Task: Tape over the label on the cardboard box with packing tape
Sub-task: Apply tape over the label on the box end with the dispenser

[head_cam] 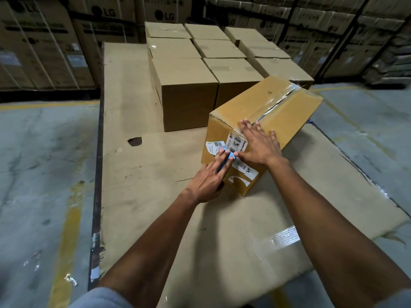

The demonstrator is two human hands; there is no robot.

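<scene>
Both arms reach forward over a big flattened cardboard sheet [138, 196] lying on the concrete floor [40, 163], with a patch of clear tape [282, 240] stuck on its near right part.

The left hand [205, 180] is mostly closed around a blue utility knife [226, 160], fingers stretched along it, and the tip sits right on the near side face of the cardboard box [278, 114], between the labels. The right hand [259, 144] is open and flat, fingers spread, pressing down over the top front edge of the box, thumb pointing toward the knife.

The box sits skewed on the sheet, one corner pointing toward the camera. The label [238, 144] is on that near side face, just under the right hand, with a small barcode sticker [214, 146] to its left and another white label [245, 171] below. Shiny packing tape [273, 103] runs along the top seam.

There's plenty of bare sheet to the left of the box, plus a dark hole [135, 141] in it. Right behind are rows of plain closed cartons [189, 85], close to the box's far corner. Further back there are stacked LG cartons [44, 41] all along the wall.
</scene>
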